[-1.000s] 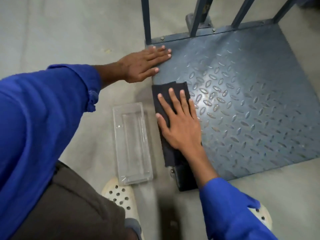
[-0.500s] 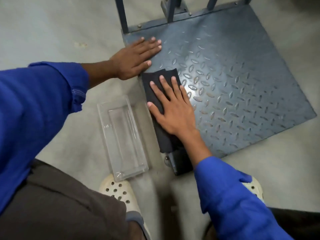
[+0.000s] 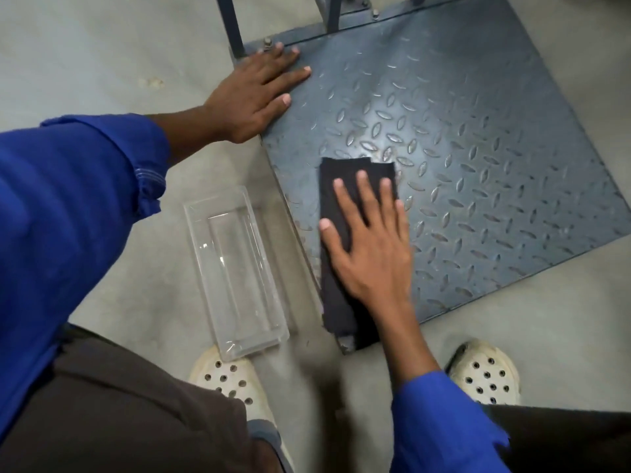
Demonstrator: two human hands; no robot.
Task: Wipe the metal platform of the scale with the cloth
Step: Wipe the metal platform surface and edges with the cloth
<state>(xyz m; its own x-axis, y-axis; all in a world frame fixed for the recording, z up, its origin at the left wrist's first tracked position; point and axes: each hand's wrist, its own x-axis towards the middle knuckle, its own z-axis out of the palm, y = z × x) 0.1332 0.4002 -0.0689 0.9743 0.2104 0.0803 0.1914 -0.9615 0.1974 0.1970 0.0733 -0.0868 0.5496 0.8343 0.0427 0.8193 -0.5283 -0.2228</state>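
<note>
The scale's metal platform (image 3: 478, 138) is a grey diamond-tread plate lying low on the floor. A dark folded cloth (image 3: 336, 285) lies on its near left part and hangs a little over the front edge. My right hand (image 3: 370, 247) presses flat on the cloth with straight, spread fingers. My left hand (image 3: 254, 93) rests flat on the platform's far left corner, fingers straight, beside a blue upright post (image 3: 234, 25).
A clear plastic tray (image 3: 235, 271) lies on the concrete floor just left of the platform. My two white perforated shoes (image 3: 227, 380) (image 3: 485, 373) stand at the platform's front. Blue frame bars (image 3: 333, 11) rise along the platform's far edge.
My right hand has slid the cloth to the right, away from the platform's left edge and further onto the plate. My left hand stays at the far left corner.
</note>
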